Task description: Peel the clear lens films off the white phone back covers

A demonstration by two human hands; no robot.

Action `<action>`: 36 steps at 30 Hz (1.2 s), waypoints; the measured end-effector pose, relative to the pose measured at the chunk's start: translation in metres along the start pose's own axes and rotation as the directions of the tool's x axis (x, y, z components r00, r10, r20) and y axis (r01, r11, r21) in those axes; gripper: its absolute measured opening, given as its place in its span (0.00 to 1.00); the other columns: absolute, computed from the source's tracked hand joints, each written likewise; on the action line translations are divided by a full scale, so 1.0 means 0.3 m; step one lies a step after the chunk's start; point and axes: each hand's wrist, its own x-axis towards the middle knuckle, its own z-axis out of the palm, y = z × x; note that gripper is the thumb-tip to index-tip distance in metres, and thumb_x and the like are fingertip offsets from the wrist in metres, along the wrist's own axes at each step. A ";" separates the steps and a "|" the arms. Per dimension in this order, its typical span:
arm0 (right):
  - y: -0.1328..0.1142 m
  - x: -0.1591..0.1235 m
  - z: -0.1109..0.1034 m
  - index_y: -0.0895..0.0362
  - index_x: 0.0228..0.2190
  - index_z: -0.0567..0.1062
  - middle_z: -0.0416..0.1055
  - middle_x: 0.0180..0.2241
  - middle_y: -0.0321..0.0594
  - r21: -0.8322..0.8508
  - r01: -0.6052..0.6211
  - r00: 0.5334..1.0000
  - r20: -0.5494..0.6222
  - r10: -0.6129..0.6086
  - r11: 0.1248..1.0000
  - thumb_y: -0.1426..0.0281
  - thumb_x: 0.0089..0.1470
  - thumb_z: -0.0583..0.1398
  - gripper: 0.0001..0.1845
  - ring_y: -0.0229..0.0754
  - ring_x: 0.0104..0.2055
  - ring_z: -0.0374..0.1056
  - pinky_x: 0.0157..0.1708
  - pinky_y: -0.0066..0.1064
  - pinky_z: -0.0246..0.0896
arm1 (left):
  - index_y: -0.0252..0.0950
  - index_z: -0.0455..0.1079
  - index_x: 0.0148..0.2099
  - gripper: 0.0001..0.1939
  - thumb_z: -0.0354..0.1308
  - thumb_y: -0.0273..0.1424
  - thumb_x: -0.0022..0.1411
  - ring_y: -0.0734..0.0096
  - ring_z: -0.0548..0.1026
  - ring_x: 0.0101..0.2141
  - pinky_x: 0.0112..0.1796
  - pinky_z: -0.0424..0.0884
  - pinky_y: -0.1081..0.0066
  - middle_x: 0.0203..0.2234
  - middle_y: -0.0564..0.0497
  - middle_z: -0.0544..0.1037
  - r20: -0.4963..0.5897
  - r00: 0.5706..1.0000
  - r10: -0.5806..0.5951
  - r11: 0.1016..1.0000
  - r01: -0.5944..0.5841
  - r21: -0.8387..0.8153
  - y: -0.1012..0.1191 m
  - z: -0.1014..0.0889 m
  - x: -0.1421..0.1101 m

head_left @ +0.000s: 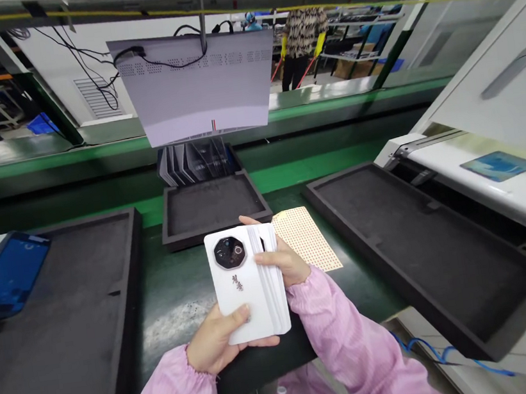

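Both my hands hold a fanned stack of white phone back covers (248,283) over the green bench. The top cover shows a dark octagonal camera ring and small writing. My left hand (216,340) grips the stack's lower end, thumb pressed on the top cover. My right hand (281,260) wraps the stack's right edge from behind, fingers closed on it. Both wrists are in pink sleeves.
A black foam tray (54,341) lies at left, with a blue-screened phone (9,275) on its far left edge. A small black tray (211,207) with upright covers sits ahead, a perforated card (307,236) beside it. A long black tray (425,253) and a white machine (491,160) are at right. A person stands far behind.
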 end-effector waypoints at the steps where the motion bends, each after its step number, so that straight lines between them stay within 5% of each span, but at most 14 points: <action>1: 0.000 0.000 -0.001 0.50 0.54 0.60 0.72 0.40 0.36 -0.001 -0.001 1.000 0.001 0.001 1.000 0.74 0.38 0.66 0.41 0.41 0.38 0.69 0.41 0.35 0.64 | 0.36 0.61 0.57 0.22 0.53 0.25 0.60 0.50 0.74 0.44 0.40 0.74 0.50 0.45 0.40 0.75 0.002 1.000 -0.001 1.000 0.001 -0.009 0.002 0.001 0.001; 11: -0.025 -0.018 0.004 0.48 0.56 0.57 0.70 0.42 0.34 -0.099 0.018 0.998 0.056 -0.012 0.995 0.71 0.38 0.66 0.43 0.41 0.40 0.69 0.44 0.36 0.63 | 0.43 0.46 0.64 0.34 0.55 0.24 0.59 0.49 0.74 0.45 0.40 0.73 0.51 0.46 0.40 0.75 0.077 0.996 -0.035 0.995 0.042 -0.086 -0.009 -0.025 0.010; 18: 0.000 -0.021 0.005 0.46 0.60 0.47 0.70 0.44 0.36 0.086 -0.034 0.988 0.154 0.020 0.996 0.68 0.38 0.63 0.50 0.45 0.40 0.69 0.43 0.42 0.64 | 0.40 0.46 0.64 0.37 0.58 0.27 0.57 0.49 0.76 0.41 0.35 0.76 0.55 0.42 0.40 0.77 0.171 0.984 -0.058 0.988 0.080 -0.129 -0.012 -0.039 0.015; 25: 0.008 -0.009 -0.001 0.48 0.59 0.50 0.73 0.38 0.33 0.090 -0.090 0.987 0.140 0.077 0.992 0.73 0.38 0.62 0.47 0.42 0.35 0.69 0.39 0.37 0.65 | 0.39 0.46 0.64 0.35 0.57 0.26 0.57 0.48 0.76 0.41 0.35 0.76 0.54 0.43 0.40 0.76 0.124 0.989 -0.077 0.993 0.087 -0.076 -0.013 -0.034 0.023; 36: -0.036 -0.018 0.003 0.48 0.56 0.57 0.70 0.42 0.35 -0.063 0.046 0.999 0.018 -0.045 0.997 0.71 0.40 0.65 0.41 0.44 0.44 0.67 0.48 0.40 0.60 | 0.39 0.48 0.64 0.31 0.53 0.25 0.60 0.52 0.76 0.40 0.35 0.76 0.55 0.43 0.40 0.76 0.104 0.994 -0.021 0.999 0.025 -0.046 -0.004 -0.042 0.028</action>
